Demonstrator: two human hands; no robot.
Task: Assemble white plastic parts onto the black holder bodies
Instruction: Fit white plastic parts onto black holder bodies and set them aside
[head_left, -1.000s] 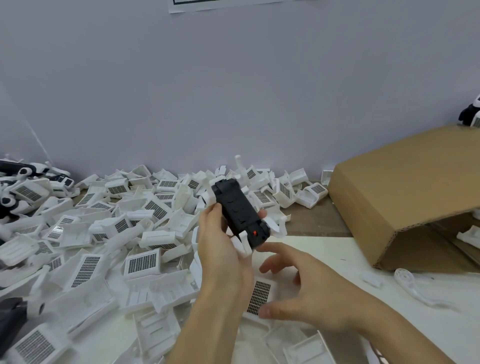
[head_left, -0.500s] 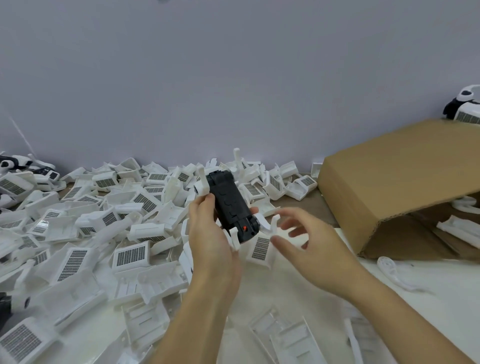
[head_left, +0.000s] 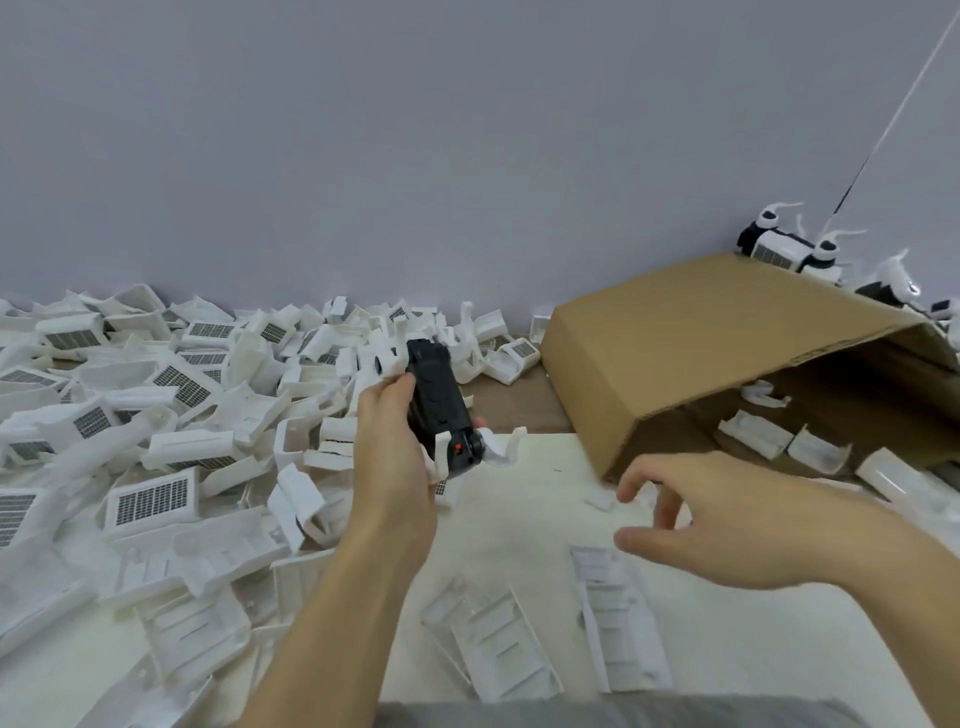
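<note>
A long black plastic holder body (head_left: 435, 402) is gripped in the left hand (head_left: 397, 457), held up above the counter (head_left: 519, 587) approx. mid-way along it, tilted w/ its far end toward the grey wall (head_left: 467, 156). Fingers are curled round the body's left side; a thumb tip is seen at its right. A small red dot is visible at the body's near end, where white curved plastic arms (head_left: 501, 451) are seen sticking out on both sides.

The right hand (head_left: 717, 525) is held over the counter's right part, palm down, fingers loosely curved & spread, w/ nothing held. It is well apart from the black body. A small white piece (head_left: 597, 500) lies just beyond its fingertips; contact can't be told.

A heap of white plastic parts w/ dark grid panels (head_left: 150, 415) is piled across the counter's left side & along its far edge. Two flat white ribbed plastic trays (head_left: 621, 629) lie near the front edge. A brown cardboard box on its side (head_left: 691, 353) is set at the right, opening toward the front-right, w/ more white pieces inside. Black-and-white finished units (head_left: 784, 249) are seen behind the box, by the wall.
</note>
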